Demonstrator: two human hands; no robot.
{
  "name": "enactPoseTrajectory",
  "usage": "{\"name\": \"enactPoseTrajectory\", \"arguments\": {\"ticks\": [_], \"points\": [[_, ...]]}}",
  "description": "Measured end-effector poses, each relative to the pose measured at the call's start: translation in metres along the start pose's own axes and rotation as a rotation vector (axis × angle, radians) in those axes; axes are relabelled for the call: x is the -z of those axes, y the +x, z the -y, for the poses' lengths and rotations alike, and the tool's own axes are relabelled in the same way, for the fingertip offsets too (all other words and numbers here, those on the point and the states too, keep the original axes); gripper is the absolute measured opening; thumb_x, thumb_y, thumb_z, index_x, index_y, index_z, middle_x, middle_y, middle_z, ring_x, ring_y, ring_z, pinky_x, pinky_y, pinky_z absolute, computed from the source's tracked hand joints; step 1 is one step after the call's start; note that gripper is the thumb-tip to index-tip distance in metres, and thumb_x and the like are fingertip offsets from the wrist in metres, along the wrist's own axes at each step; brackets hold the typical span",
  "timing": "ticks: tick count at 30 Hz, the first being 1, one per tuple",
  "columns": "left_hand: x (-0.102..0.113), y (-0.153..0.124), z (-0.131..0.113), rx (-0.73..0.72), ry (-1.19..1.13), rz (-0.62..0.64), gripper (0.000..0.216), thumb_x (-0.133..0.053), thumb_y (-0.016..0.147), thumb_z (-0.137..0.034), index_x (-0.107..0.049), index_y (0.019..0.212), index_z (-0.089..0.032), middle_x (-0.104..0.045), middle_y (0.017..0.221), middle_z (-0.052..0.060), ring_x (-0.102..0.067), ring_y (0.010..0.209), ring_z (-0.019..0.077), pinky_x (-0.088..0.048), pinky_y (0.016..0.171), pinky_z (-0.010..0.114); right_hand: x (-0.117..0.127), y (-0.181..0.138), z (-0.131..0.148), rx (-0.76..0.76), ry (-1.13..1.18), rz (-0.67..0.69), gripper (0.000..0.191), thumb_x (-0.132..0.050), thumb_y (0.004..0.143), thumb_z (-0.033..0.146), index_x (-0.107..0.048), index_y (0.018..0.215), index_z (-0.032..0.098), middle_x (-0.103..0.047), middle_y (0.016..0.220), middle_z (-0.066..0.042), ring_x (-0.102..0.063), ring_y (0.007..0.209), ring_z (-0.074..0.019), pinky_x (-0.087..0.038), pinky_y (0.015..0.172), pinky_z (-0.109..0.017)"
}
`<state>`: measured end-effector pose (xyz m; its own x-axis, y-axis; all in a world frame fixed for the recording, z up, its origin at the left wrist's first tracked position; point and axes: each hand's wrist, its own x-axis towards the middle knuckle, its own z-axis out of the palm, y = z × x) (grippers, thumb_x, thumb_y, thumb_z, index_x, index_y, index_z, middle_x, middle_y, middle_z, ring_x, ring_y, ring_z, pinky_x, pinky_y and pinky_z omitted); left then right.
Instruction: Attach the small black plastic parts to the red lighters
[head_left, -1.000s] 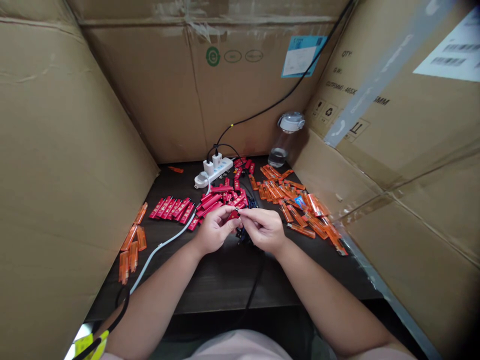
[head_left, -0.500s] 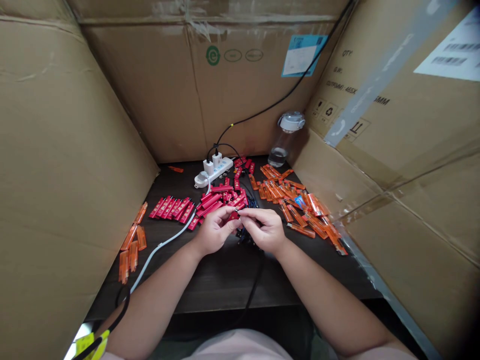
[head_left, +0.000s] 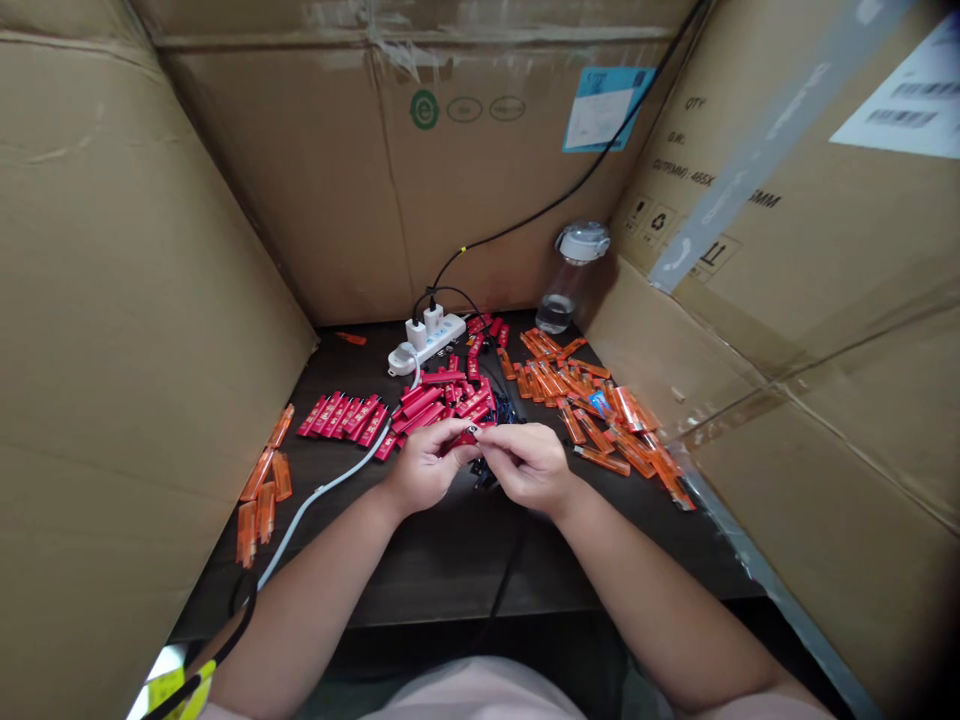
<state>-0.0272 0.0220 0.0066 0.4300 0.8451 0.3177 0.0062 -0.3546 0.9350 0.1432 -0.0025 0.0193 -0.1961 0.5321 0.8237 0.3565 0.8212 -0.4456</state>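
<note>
Left hand (head_left: 421, 470) and right hand (head_left: 531, 466) are pinching a small red plastic piece (head_left: 466, 438); slipping fingertips could be dropping it into dark clutter (head_left: 485, 479) beneath.

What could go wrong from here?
1. The red piece pinched between the left hand and right hand might slip into the dark tangle below.
2. The left forearm could snag the white cable and tug the power strip.
3. If knocked over, the bottle may leak water near the power strip.
</note>
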Motion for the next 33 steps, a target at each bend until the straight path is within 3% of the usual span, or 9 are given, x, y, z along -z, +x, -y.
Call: {"name": "enactPoseTrajectory", "arguments": {"ticks": [3,7,12,16,21,28,33], "points": [[-0.001,-0.002,-0.001,0.005,-0.018,0.027,0.024,-0.065,0.081,-0.034,-0.066,0.096,-0.014,-0.065,0.074,0.004,-0.059,0.062,0.012,-0.05,0.058,0.023,0.0,0.0,0.004,-0.111,0.074,-0.019,0.017,-0.06,0.08,0.009,-0.07,0.089,0.018,-0.072,0.07,-0.003,-0.059,0.047,-0.0093,-0.049,0.048,-0.02],[-0.002,-0.002,-0.004,0.022,-0.082,0.004,0.024,-0.067,0.08,-0.034,-0.065,0.096,-0.016,-0.066,0.076,0.003,-0.06,0.064,0.0125,-0.052,0.059,0.024,-0.004,-0.001,0.005,-0.47,0.363,-0.082,0.009,-0.062,0.081,0.02,-0.07,0.086,0.018,-0.066,0.061,0.0,-0.054,0.045,-0.0092,-0.044,0.045,-0.022],[-0.003,-0.001,-0.01,0.053,-0.147,-0.035,0.017,-0.068,0.079,-0.03,-0.063,0.087,-0.015,-0.068,0.078,0.005,-0.061,0.063,0.0117,-0.053,0.06,0.024,0.0,0.007,-0.006,-0.948,0.952,-0.224,0.011,-0.063,0.074,0.02,-0.065,0.084,0.016,-0.035,0.045,0.01,-0.025,0.036,-0.0034,-0.02,0.035,-0.016],[-0.004,0.001,-0.01,0.101,-0.189,-0.053,0.02,-0.069,0.078,-0.032,-0.062,0.086,-0.015,-0.069,0.079,0.005,-0.061,0.062,0.0114,-0.053,0.061,0.025,0.008,0.015,-0.019,-1.151,1.163,-0.28,0.02,-0.053,0.06,0.009,-0.061,0.078,0.014,-0.043,0.054,0.005,-0.039,0.043,-0.0059,-0.035,0.04,-0.017],[-0.006,0.006,-0.002,0.198,-0.225,-0.12,0.029,-0.072,0.074,-0.038,-0.06,0.087,-0.014,-0.069,0.076,0.004,-0.061,0.06,0.0113,-0.052,0.057,0.024,0.01,0.015,-0.026,-1.23,1.231,-0.297,0.03,-0.048,0.053,-0.003,-0.06,0.076,0.011,-0.054,0.065,0.0,-0.052,0.054,-0.0076,-0.049,0.053,-0.02],[-0.005,0.007,0.0,0.222,-0.226,-0.131,0.031,-0.072,0.074,-0.038,-0.06,0.087,-0.014,-0.068,0.073,0.003,-0.059,0.056,0.0095,-0.051,0.054,0.022,0.01,0.016,-0.02,-1.23,1.213,-0.325,0.021,-0.063,0.076,0.001,-0.063,0.093,0.013,-0.067,0.074,-0.002,-0.066,0.068,-0.009,-0.06,0.072,-0.02],[-0.004,0.008,0.002,0.211,-0.214,-0.134,0.031,-0.071,0.075,-0.04,-0.06,0.087,-0.014,-0.069,0.073,0.003,-0.06,0.056,0.0101,-0.051,0.054,0.023,0.011,0.016,-0.024,-1.297,1.169,-0.391,0.006,-0.07,0.078,0.011,-0.064,0.077,0.011,-0.066,0.066,-0.001,-0.062,0.052,-0.0048,-0.058,0.057,-0.012]]}}
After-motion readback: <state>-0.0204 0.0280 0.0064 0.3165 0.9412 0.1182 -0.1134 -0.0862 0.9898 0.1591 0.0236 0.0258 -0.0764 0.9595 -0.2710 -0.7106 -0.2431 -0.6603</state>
